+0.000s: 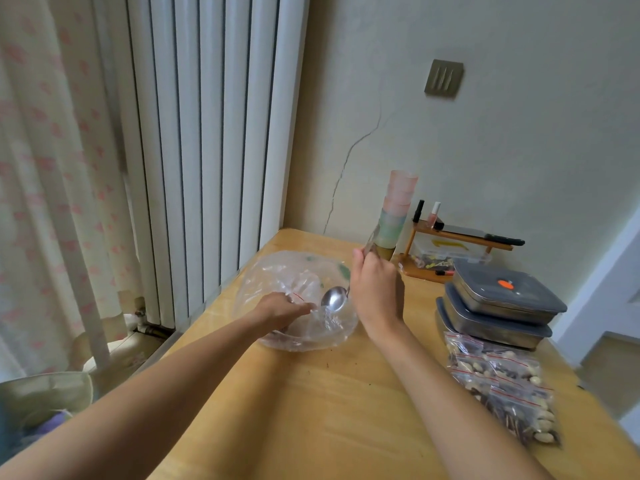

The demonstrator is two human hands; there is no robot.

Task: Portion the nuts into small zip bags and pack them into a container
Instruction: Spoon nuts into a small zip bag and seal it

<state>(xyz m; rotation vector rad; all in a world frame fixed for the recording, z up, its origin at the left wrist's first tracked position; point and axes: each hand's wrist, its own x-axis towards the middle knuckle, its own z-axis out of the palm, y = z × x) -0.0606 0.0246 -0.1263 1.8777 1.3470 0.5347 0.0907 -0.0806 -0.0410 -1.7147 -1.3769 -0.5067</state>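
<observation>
Nuts barely visible; my left grip pinches the zip bag mouth, right grip clasps the spoon—I'd tip slowly.

Two bare forearms reaching in from the lower edge, no sleeves in view (nothing at either wrist: no watch, no band). Left hand and right hand ungloved, fingers without visible rings.

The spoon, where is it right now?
In the head view the spoon is near the middle of the table, held by the right hand, its bowl dipping into the big clear plastic bag beside the left hand.
</observation>
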